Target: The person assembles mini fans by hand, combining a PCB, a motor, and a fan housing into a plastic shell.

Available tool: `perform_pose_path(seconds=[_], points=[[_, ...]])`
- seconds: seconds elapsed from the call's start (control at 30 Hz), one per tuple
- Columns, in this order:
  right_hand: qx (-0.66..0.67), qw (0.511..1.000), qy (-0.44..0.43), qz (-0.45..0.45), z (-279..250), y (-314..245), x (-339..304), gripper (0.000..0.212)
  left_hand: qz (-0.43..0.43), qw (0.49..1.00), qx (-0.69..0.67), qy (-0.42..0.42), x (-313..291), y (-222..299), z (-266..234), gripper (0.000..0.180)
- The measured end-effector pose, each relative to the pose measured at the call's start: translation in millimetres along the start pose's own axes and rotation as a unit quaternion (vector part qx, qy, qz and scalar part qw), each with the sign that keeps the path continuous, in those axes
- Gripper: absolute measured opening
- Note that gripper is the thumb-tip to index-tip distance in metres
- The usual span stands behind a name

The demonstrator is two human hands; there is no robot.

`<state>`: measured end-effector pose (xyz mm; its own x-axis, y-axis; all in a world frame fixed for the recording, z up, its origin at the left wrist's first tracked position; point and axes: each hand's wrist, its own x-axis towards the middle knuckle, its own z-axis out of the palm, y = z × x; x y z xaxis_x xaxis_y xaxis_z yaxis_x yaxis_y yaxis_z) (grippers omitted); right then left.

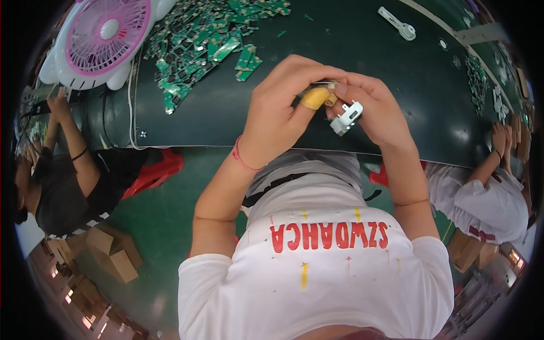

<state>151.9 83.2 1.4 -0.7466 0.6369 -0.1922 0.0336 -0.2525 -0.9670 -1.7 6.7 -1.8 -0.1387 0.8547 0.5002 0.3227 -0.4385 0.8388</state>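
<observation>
Dark-green desk [198,122] strewn with circuit boards [195,42] | near edge: right hand [378,107], fingers grasping white plastic piece [350,114] | left hand [280,105]: fingers bent, grip hidden, cannot tell

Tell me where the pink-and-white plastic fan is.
In the head view, the fan is at upper left, left of the heaped green circuit boards and the person's left hand.

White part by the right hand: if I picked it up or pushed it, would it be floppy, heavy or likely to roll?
The white part has crisp edges like hard plastic, so it is probably stiff. It is small beside the right hand, so likely light. Its angular, uneven outline suggests sliding rather than rolling.
</observation>
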Motion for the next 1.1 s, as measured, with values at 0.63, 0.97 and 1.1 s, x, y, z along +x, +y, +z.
perform_pose_path(seconds=[0.63, 0.97, 1.1], points=[[-0.004, 0.996, 0.002, -0.084, 4.3, -9.1, -8.5, 0.016, 0.024, 0.999, 0.029, 0.031, -1.2, 6.2, 13.9, 0.039], [0.086, 0.996, 0.003, -0.026, 13.0, -17.2, -13.5, 0.021, 0.084, 0.995, 0.054, 0.02, -0.3, 0.7, 18.0, 0.04], [0.151, 0.988, -0.031, -0.015, 11.2, -15.6, -12.0, 0.022, 0.111, 0.992, 0.057, 0.018, -0.1, -0.7, 17.6, 0.042]])
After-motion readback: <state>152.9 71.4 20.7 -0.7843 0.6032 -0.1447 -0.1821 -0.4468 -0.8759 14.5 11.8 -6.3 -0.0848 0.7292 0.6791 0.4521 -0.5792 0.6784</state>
